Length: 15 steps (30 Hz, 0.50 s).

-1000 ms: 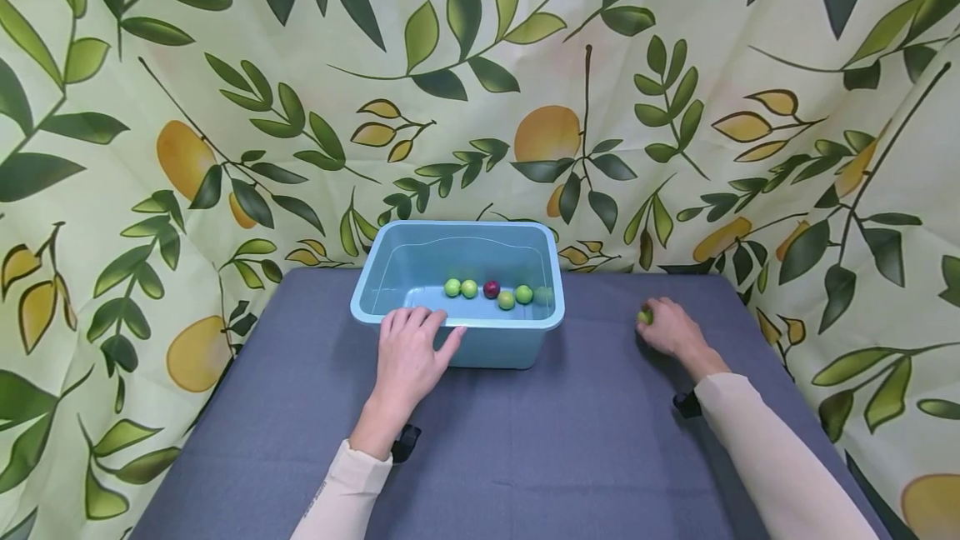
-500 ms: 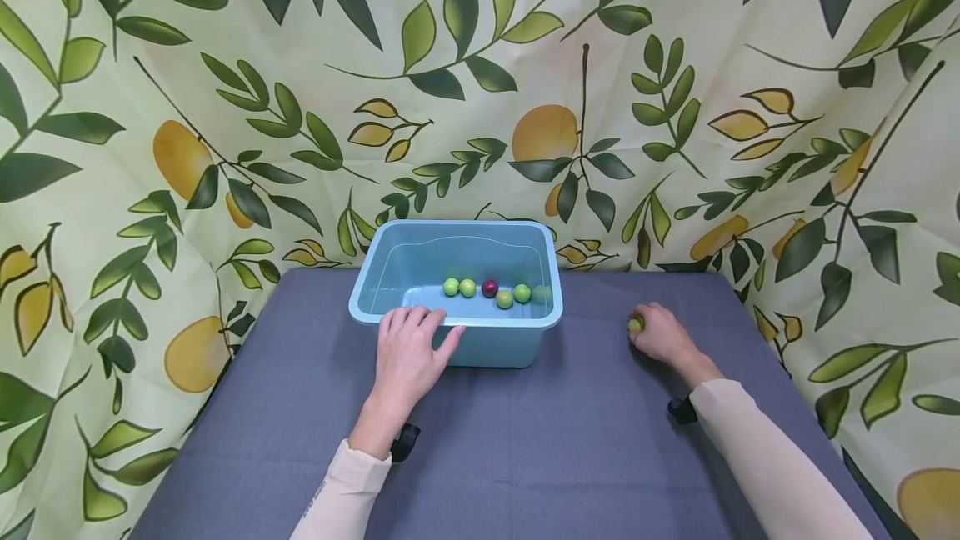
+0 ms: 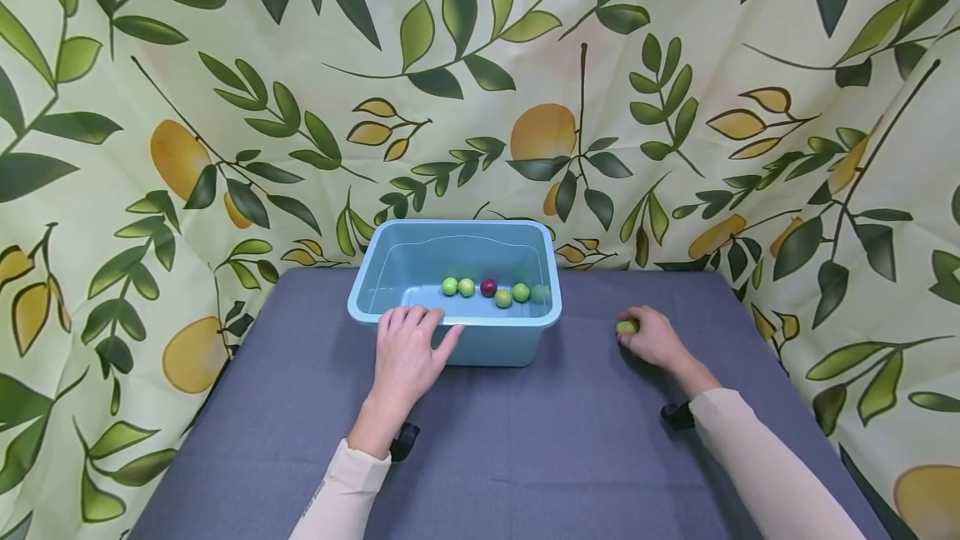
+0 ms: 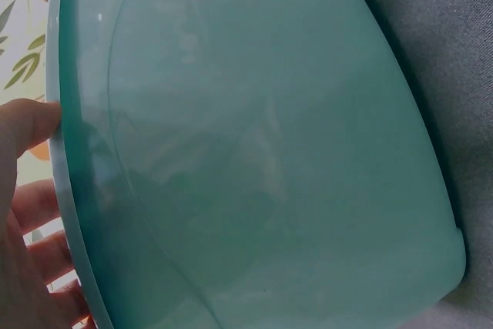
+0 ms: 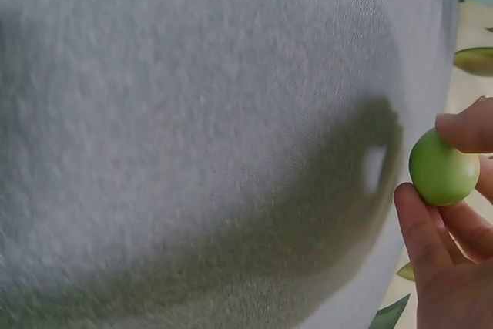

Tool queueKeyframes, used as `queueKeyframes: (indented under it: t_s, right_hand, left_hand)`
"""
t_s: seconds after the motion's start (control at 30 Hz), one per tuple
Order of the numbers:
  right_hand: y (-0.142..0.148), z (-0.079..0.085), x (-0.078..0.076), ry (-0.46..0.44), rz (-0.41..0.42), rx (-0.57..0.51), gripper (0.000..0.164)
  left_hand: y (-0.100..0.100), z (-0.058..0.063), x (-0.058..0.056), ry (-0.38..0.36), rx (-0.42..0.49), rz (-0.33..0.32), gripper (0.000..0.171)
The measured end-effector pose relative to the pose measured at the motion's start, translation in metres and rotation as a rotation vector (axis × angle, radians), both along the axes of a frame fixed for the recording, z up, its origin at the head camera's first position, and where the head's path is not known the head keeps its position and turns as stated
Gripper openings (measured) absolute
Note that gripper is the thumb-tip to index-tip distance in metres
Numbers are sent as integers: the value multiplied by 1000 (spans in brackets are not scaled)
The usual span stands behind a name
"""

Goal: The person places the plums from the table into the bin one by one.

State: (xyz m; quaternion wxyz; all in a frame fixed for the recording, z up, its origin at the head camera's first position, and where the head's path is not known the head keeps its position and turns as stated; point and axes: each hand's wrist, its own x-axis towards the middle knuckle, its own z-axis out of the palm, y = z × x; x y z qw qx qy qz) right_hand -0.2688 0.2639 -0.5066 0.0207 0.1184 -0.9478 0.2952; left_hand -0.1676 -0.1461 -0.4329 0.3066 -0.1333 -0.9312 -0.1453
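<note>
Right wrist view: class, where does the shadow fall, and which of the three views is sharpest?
Right wrist view: a soft dark shadow lies on the grey cloth beside the green ball, cloth blurred; left wrist view: blue tub fills the frame, with faint reflections; head view: sharpest, evenly lit.

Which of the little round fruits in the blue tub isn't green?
The dark red fruit, lying midway along the row in the blue tub. Every other one there is green, with two to its left.

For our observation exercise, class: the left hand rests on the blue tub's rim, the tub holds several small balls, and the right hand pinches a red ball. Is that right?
Not quite. The ball in the right hand is green, as the right wrist view shows. The left hand does rest on the blue tub, which holds several small balls.
</note>
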Motion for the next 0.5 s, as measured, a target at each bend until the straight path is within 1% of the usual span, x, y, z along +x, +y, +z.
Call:
queueKeyframes:
  t_s: [0.13,0.33,0.5]
  right_hand:
    - [-4,0,5,4,-1,-22,33]
    - [-11,1,11,-39,-6,-73,33]
    - [-17,2,15,-41,-5,-114,33]
  left_hand:
    - [0,0,0,4,-2,-2,35]
    - [-1,1,0,-3,-1,-1,35]
    - [-1,0,-1,-5,3,-2,35]
